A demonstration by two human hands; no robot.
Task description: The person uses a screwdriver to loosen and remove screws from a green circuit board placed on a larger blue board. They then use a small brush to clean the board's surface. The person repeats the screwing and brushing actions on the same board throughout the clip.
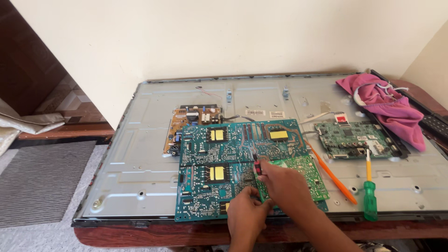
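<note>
Right hand [282, 184] grip pinches a small red part [257, 168] over the large teal circuit board [219, 175]. Left hand [246, 214], nearer, fingers curled, presses the small green board's [298, 175] near edge, just below.

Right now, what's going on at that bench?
A person is working on circuit boards laid on the metal back panel of a flat screen. The right hand presses a small red and black part against a small green board, which lies on a large teal board. The left hand steadies the small board's near edge. A green-handled screwdriver and an orange tool lie to the right, a pink cloth at the far corner.
</note>
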